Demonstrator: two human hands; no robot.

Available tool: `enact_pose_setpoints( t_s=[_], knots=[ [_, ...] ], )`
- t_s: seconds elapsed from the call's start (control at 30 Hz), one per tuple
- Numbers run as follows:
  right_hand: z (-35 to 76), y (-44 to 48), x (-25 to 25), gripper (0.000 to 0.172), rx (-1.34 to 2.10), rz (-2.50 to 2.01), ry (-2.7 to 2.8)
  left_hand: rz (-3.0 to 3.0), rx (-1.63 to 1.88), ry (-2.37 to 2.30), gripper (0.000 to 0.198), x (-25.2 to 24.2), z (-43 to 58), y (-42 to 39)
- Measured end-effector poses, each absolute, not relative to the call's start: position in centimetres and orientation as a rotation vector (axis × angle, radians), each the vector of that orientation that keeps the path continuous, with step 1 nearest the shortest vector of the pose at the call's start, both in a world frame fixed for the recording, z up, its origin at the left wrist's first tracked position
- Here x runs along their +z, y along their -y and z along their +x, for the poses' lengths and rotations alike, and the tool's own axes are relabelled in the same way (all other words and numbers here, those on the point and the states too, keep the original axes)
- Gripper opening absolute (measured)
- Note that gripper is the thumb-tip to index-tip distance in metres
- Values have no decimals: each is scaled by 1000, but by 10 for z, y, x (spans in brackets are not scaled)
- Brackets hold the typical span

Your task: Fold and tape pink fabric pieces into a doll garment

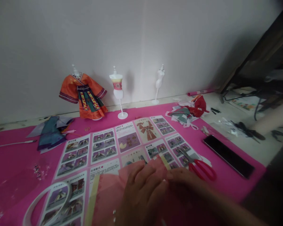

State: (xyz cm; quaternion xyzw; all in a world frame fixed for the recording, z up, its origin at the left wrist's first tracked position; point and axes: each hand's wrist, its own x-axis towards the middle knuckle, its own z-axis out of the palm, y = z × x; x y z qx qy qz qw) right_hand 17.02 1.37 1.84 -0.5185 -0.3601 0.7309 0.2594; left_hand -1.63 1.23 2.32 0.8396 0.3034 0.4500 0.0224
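Observation:
My left hand (141, 191) lies on a pink piece of fabric (108, 194) with a pale yellow edge, fingers bent and pressing down on it. My right hand (186, 182) meets it from the right and pinches the fabric's upper corner. The fabric rests on an unfolded instruction sheet (108, 147) printed with pictures of costumes. Red-handled scissors (198, 166) lie just beyond my right hand.
A pink mat (16, 163) covers the floor. By the wall stand a dressed orange mannequin (85, 94) and two white ones (118, 91) (158, 83). Fabric pieces lie left (52, 131) and right (191, 113). A dark phone (228, 156) and a white tape ring (44, 201) lie nearby.

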Motion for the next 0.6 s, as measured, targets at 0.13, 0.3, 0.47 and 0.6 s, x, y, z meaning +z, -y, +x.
enact_pose_setpoints(
  t_s=[0.13, 0.3, 0.47, 0.6],
  knots=[
    [169, -15, 18, 33, 1995, -1383, 976, 2686, 1371, -907, 25, 26, -17, -8],
    [169, -15, 16, 26, 1984, -1367, 966, 2751, 1347, -863, 25, 27, -18, -8],
    [170, -13, 14, 18, 1966, -1396, 1030, 2765, 1322, -878, 24, 28, -18, -6],
    [175, -18, 16, 15, 1907, -1439, 1116, 2752, 1330, -905, 18, 26, -17, -6]
  ],
)
